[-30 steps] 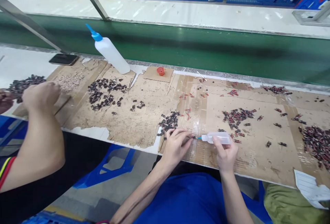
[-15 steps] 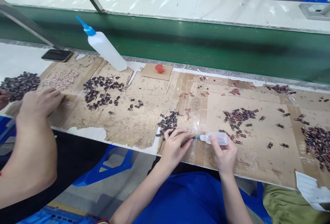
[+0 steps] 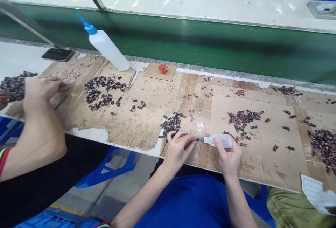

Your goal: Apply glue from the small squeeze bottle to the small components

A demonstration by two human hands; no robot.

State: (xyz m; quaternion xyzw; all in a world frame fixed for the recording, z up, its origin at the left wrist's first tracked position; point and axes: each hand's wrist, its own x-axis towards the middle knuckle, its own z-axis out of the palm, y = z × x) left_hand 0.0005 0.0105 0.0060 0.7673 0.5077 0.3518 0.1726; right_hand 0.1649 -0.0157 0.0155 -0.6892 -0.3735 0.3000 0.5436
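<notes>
My left hand (image 3: 179, 147) pinches a small dark part (image 3: 197, 139) between its fingertips, just beside a pile of black parts (image 3: 172, 122). My right hand (image 3: 229, 156) is closed around a small translucent squeeze bottle (image 3: 221, 140), which lies nearly level. The bottle's blue tip (image 3: 201, 140) points left and meets or nearly meets the small part. Beyond my right hand lie black-and-red parts (image 3: 244, 117) in a loose heap on the cardboard.
A co-worker's arm (image 3: 44, 123) reaches over the left end, near pink pieces (image 3: 68, 77). Behind stand a large white bottle (image 3: 109, 51), a phone (image 3: 58, 55) and a red cap (image 3: 162, 69). Another pile (image 3: 324, 147) and paper (image 3: 316, 191) lie right.
The co-worker's hand has moved up and away from the cardboard's front edge toward the pink pieces. My own hands and the small bottle look unchanged.
</notes>
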